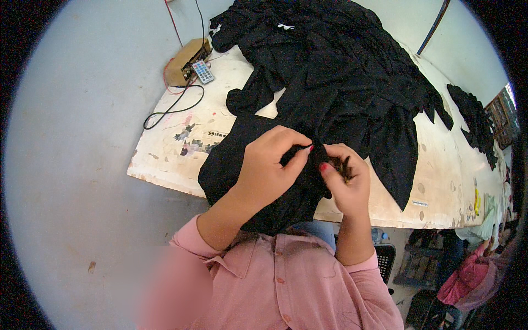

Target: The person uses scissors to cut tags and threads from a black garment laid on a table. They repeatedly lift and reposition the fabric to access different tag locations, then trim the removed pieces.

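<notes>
Black cloth (pixel 236 148) hangs over the near table edge toward my lap, and its upper part lies on the table. My left hand (pixel 269 168) pinches a bit of this cloth between thumb and fingertips. Close beside it, my right hand (pixel 352 181) grips the same cloth, its fingertips almost meeting the left ones. A small dark and yellowish object (pixel 347 169) is tucked in the curled fingers of my right hand; its kind is not clear. The exact spot between the fingertips is too dark to make out.
A large heap of black garments (pixel 330 60) covers the pale worn table (pixel 165 148). At the far left sit a brown box (pixel 187 61) with wires and a small remote control (pixel 203 72). More black cloth (pixel 473 121) lies at right, where another person's pink sleeve (pixel 462 280) shows.
</notes>
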### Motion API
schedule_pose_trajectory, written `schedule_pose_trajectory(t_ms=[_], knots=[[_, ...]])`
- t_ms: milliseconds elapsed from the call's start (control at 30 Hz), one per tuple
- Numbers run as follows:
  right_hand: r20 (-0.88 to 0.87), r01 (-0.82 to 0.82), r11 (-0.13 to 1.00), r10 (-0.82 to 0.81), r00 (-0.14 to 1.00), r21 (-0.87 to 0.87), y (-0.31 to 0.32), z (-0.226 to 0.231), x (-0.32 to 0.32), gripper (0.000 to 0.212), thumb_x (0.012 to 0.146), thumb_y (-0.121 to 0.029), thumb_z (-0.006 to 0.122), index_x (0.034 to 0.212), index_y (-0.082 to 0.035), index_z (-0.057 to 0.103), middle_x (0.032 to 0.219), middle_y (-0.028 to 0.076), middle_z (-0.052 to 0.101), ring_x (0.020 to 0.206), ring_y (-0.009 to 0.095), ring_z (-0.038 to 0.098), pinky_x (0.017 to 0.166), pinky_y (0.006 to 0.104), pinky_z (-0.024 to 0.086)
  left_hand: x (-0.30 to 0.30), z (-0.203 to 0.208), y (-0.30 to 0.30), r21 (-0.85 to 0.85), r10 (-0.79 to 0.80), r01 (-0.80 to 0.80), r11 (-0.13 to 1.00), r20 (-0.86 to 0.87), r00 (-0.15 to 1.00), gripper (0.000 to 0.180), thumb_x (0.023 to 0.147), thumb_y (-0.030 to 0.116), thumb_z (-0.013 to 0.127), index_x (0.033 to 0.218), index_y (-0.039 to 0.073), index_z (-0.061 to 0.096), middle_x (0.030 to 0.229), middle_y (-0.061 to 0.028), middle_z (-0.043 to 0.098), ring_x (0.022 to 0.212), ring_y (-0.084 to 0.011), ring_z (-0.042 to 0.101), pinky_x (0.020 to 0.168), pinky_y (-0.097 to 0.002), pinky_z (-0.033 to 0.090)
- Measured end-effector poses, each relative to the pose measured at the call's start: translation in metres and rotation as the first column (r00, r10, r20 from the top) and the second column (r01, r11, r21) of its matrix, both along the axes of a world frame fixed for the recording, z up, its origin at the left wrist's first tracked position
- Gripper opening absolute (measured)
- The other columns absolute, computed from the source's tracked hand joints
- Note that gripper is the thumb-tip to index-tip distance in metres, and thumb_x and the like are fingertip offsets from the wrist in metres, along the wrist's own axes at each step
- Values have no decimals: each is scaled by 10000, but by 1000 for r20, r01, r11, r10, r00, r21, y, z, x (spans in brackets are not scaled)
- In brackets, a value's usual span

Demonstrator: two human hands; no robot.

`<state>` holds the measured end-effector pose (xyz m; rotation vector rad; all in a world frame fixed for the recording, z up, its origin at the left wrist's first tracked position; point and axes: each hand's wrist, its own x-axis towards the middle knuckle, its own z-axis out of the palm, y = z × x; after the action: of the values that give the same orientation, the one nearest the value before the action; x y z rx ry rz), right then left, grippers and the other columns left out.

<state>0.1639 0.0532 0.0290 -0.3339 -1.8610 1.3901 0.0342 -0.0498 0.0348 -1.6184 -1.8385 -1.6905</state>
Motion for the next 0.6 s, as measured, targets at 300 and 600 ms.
schedule_pose_trajectory(t_ms=[300,600], knots=[[57,20,991,-28,998,131,8,0,-2,71,746,-42,711,787,-29,655,686,19,611,609,82,536,546,235,412,2,2,-7,-70,-94,102,992,115,989,169,753,-2,668,920,14,648,858,-118,642,718,-210,643,634,-273,484],[-101,235,774,-219,971,588,-7,-2,-9,252,617,-30,745,828,-35,608,716,88,597,612,241,597,538,310,475,-3,-17,-8,131,-428,469,874,666,611,160,836,-6,654,988,-49,630,917,-62,655,803,-74,618,693,-207,517]])
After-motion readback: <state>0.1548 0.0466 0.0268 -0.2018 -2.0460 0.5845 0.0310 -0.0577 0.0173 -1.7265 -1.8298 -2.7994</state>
